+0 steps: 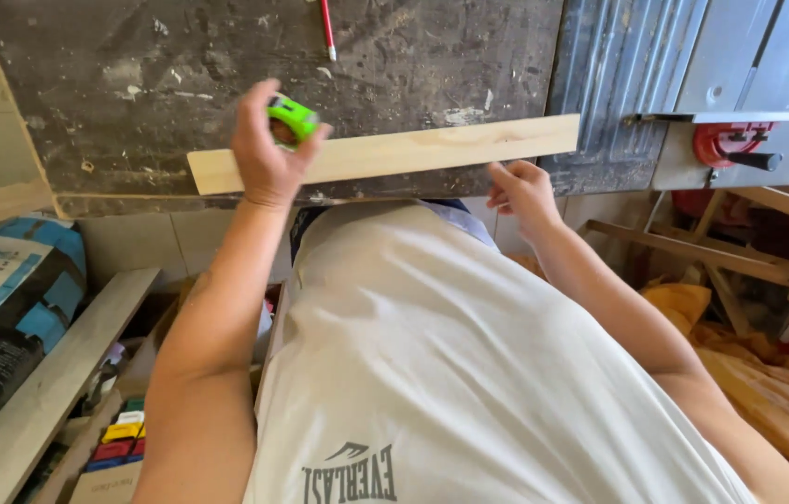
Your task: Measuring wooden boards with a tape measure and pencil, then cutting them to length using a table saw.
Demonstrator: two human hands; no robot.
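Gripping a green tape measure (293,119) over the pale wooden strip (385,153) lying along the table (226,56) edge, the left hand (264,149) is closed while the right hand (523,191) pinches the strip's near edge; no mark visible yet.

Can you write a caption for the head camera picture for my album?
Left hand holds a bright green tape measure over a long pale wooden strip; right hand touches its edge.

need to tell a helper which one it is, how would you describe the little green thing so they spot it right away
On the dark, scuffed workbench lies a pale wooden strip. Above its left part, the left hand holds a small tape measure, the only bright lime-green thing there.
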